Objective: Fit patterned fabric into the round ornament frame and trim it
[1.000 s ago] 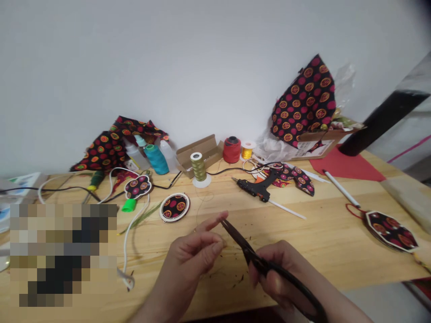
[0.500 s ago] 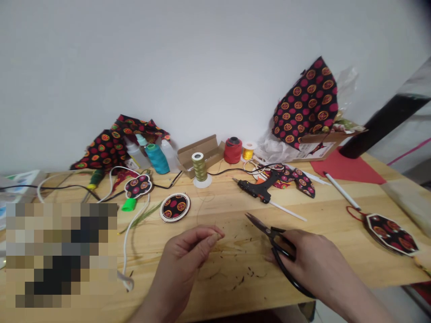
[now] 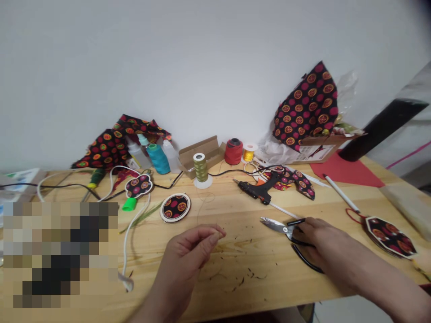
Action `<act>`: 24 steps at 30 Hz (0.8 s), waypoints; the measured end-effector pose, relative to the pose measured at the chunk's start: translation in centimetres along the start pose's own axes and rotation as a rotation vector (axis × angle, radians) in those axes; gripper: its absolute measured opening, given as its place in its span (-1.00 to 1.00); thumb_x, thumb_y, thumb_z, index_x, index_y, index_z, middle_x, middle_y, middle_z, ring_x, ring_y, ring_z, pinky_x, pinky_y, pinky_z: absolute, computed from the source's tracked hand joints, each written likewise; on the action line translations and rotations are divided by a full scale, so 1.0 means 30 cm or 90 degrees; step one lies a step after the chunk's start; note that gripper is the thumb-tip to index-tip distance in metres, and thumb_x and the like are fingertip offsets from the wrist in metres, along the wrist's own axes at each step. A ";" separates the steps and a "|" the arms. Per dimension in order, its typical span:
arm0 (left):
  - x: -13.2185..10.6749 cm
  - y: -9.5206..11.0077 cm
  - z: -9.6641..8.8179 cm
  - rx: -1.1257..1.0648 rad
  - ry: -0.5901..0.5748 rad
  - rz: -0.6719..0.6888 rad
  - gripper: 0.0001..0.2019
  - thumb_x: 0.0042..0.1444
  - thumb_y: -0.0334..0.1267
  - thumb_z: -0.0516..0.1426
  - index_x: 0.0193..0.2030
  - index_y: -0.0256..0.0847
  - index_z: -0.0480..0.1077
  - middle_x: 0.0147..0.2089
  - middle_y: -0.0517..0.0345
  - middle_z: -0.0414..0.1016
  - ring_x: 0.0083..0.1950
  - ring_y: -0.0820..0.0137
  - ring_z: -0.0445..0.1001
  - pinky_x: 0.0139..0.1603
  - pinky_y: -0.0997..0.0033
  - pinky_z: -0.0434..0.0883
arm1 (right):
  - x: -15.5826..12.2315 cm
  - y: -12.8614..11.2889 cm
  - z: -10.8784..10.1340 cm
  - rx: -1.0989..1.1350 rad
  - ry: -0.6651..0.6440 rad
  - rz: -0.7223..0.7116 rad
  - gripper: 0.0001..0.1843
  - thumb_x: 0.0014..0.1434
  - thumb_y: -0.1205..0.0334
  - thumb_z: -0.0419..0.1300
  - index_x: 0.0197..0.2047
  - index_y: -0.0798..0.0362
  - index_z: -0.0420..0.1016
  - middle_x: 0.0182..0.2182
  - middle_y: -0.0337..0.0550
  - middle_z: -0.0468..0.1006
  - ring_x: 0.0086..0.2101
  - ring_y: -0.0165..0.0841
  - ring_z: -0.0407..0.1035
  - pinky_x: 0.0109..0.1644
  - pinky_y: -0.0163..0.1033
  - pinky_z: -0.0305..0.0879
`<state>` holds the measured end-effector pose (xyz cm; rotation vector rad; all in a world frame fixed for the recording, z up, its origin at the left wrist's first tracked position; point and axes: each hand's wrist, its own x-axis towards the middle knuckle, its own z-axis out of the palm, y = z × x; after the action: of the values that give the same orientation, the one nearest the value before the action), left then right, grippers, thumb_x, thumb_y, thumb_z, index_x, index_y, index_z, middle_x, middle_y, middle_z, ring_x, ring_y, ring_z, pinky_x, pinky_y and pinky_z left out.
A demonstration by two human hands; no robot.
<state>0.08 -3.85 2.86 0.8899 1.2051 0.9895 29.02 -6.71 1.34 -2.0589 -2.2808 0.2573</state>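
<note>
My left hand (image 3: 193, 249) is closed in a pinch above the middle of the table. A fine thread (image 3: 199, 208) runs from the olive-green spool (image 3: 201, 170) toward those fingertips, and its end is too thin to follow clearly. On the right, my right hand (image 3: 325, 246) has its fingers on the black handles of the scissors (image 3: 285, 229). Their blades point left and are nearly together, low over the tabletop. Part of the handles is hidden under the hand. Behind my left hand lies a round wooden-framed fabric piece (image 3: 175, 207).
A black glue gun (image 3: 257, 190) lies beyond the scissors. Red (image 3: 233, 151), yellow (image 3: 248, 152) and teal (image 3: 158, 159) thread spools stand along the wall. An octagonal fabric piece (image 3: 390, 237) lies at the right. A white cable (image 3: 125, 251) crosses the left side. Dark scraps (image 3: 239, 283) litter the table (image 3: 188, 305).
My right hand has moved right with the scissors, which have turned flatter and sit lower toward the table. The left hand keeps its pinch in nearly the same place.
</note>
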 end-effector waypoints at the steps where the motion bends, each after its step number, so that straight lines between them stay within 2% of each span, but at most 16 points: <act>1: -0.002 0.002 0.000 0.001 -0.001 0.003 -0.85 -0.11 -0.19 0.31 -0.47 -0.25 0.58 -0.37 0.13 0.52 -0.59 0.65 0.03 -0.59 0.57 -0.01 | 0.002 0.005 -0.003 -0.003 -0.024 0.011 -0.87 -0.01 0.41 0.12 -0.42 0.04 0.48 -0.35 -0.07 0.52 -0.34 -0.28 0.43 -0.26 -0.25 0.32; 4: -0.012 0.006 0.002 0.003 -0.004 -0.001 -0.83 -0.12 -0.18 0.31 -0.45 -0.26 0.59 -0.44 0.16 0.49 -0.60 0.64 0.02 -0.59 0.56 -0.04 | 0.003 0.004 -0.016 -0.030 -0.082 0.055 -0.83 0.04 0.39 0.08 -0.35 0.07 0.49 -0.33 0.00 0.51 -0.32 -0.20 0.44 -0.26 -0.17 0.31; 7: -0.025 0.007 0.007 -0.003 -0.009 -0.013 -0.81 -0.14 -0.17 0.31 -0.46 -0.26 0.58 -0.46 0.14 0.49 -0.60 0.62 0.01 -0.59 0.54 -0.05 | 0.002 -0.038 -0.034 -0.030 -0.028 0.082 -0.81 0.10 0.34 0.07 -0.34 0.07 0.51 -0.38 0.00 0.51 -0.36 -0.17 0.44 -0.29 -0.14 0.29; 9: -0.035 0.004 0.009 -0.004 -0.012 -0.011 -0.82 -0.15 -0.17 0.32 -0.47 -0.26 0.58 -0.45 0.14 0.49 -0.60 0.62 0.00 -0.59 0.53 -0.06 | 0.005 -0.098 -0.043 0.079 0.043 0.042 -0.76 0.16 0.29 0.02 -0.32 0.06 0.53 -0.37 -0.03 0.53 -0.34 -0.21 0.43 -0.25 -0.16 0.29; 11: -0.044 -0.002 0.009 0.008 -0.020 -0.005 -0.82 -0.13 -0.16 0.31 -0.47 -0.26 0.58 -0.49 0.17 0.46 -0.60 0.61 -0.01 -0.58 0.52 -0.07 | 0.014 -0.177 -0.043 0.281 0.087 -0.021 -0.72 0.21 0.24 0.00 -0.31 0.04 0.54 -0.35 -0.08 0.54 -0.31 -0.28 0.43 -0.21 -0.22 0.30; 13: -0.053 -0.006 0.006 0.030 -0.036 0.004 -0.82 -0.10 -0.15 0.29 -0.45 -0.24 0.59 -0.52 0.19 0.44 -0.59 0.60 0.01 -0.58 0.51 -0.06 | 0.028 -0.259 -0.037 0.464 0.078 -0.040 -0.73 0.19 0.17 0.05 -0.39 0.05 0.54 -0.43 -0.14 0.53 -0.37 -0.34 0.41 -0.26 -0.26 0.29; 15: -0.061 -0.007 0.003 0.054 -0.054 0.013 -0.83 -0.07 -0.16 0.28 -0.43 -0.22 0.59 -0.46 0.18 0.49 -0.59 0.58 0.04 -0.58 0.51 -0.02 | 0.047 -0.325 -0.031 0.591 0.060 -0.016 -0.77 0.12 0.14 0.13 -0.41 0.06 0.55 -0.49 -0.19 0.51 -0.41 -0.36 0.38 -0.30 -0.28 0.28; 19: -0.076 -0.002 0.003 0.079 -0.073 0.030 -0.87 -0.01 -0.19 0.25 -0.45 -0.18 0.58 -0.34 0.15 0.57 -0.51 0.53 0.18 -0.52 0.52 0.10 | 0.078 -0.392 -0.036 0.729 0.033 0.002 -0.85 0.02 0.21 0.20 -0.38 0.07 0.57 -0.46 -0.22 0.51 -0.39 -0.39 0.36 -0.30 -0.29 0.28; 24: -0.086 0.000 0.011 0.104 -0.108 0.040 -0.87 0.03 -0.22 0.21 -0.44 -0.16 0.58 -0.33 0.14 0.59 -0.44 0.46 0.29 -0.50 0.52 0.12 | 0.090 -0.410 -0.056 0.782 -0.003 -0.018 -0.86 -0.03 0.25 0.24 -0.37 0.09 0.58 -0.46 -0.23 0.48 -0.40 -0.41 0.31 -0.30 -0.29 0.24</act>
<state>0.20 -6.31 3.74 1.1234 1.1303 0.8557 16.89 -5.06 4.80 -1.3069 -1.4244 1.2489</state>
